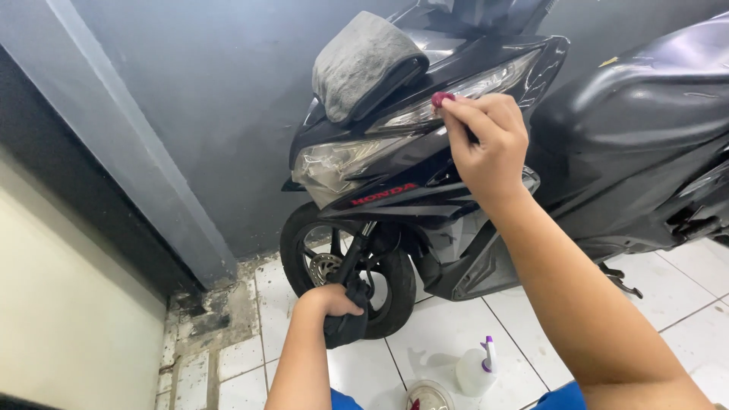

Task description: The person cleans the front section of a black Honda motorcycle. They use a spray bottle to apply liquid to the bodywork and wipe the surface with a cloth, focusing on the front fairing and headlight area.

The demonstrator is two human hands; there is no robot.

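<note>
two scooters (425,152), one grey cloth (361,64), one spray bottle (478,368), two hands (490,144).

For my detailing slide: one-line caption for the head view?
Right hand presses a small red pad to a scooter's headlight; left hand grips a dark cloth.

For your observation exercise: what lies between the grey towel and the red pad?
In the head view, only the scooter's glossy front panel lies between towel and pad.

Head cam, downward, close-up
</note>
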